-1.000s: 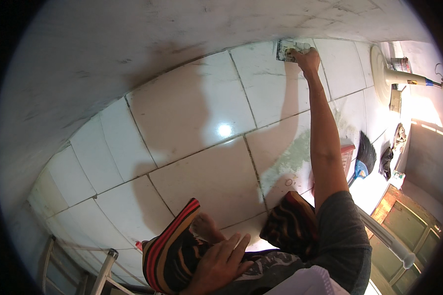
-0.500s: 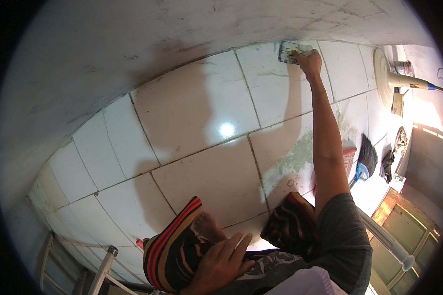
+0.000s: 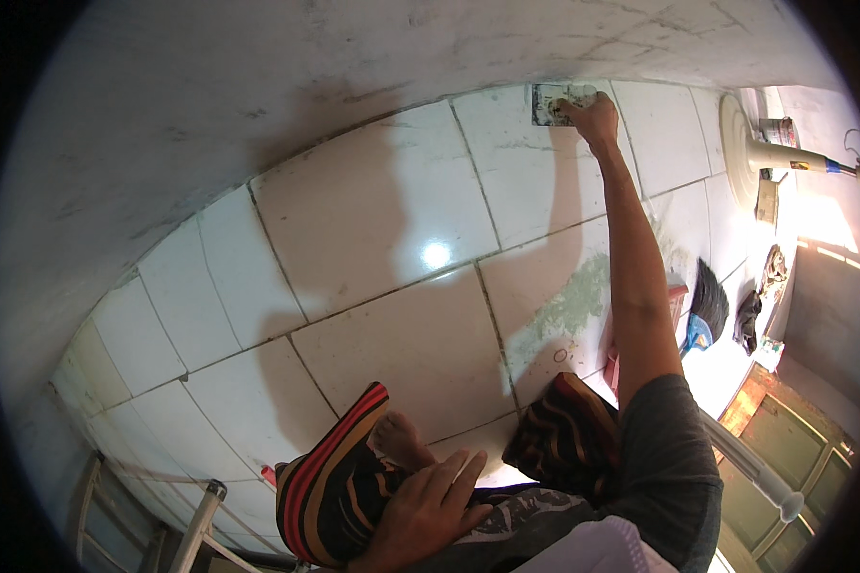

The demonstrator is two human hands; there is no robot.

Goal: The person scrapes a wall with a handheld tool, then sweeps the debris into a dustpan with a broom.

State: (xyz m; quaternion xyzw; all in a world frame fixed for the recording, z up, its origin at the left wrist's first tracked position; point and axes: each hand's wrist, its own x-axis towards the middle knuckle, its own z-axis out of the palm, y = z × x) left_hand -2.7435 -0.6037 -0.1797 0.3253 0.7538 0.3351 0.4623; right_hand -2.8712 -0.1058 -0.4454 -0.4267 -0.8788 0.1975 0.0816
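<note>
My right hand (image 3: pixel 592 121) reaches far forward, fingers closed round a flat rectangular trowel (image 3: pixel 548 116) smeared with white and dark stains. The trowel lies against the white floor tiles (image 3: pixel 392 201), close to where they meet the wall. How the fingers grip it is partly hidden. My left hand (image 3: pixel 433 501) rests on my lap with its fingers stretched out, holding nothing. It lies over the striped cloth (image 3: pixel 330 468) around my legs, and a bare foot (image 3: pixel 398 439) shows just beyond it.
A grey stained wall (image 3: pixel 191 105) rises along the far side. On the right are a round cream stand base (image 3: pixel 736 143), a black-bristled broom (image 3: pixel 709 296) and a wooden panelled door (image 3: pixel 793 468). A metal ladder (image 3: pixel 198 525) stands at lower left. A greenish patch (image 3: pixel 573 301) marks the tiles.
My right hand and the trowel have shifted slightly to the left along the wall's foot, and the trowel has turned a little. My left hand stays on my lap.
</note>
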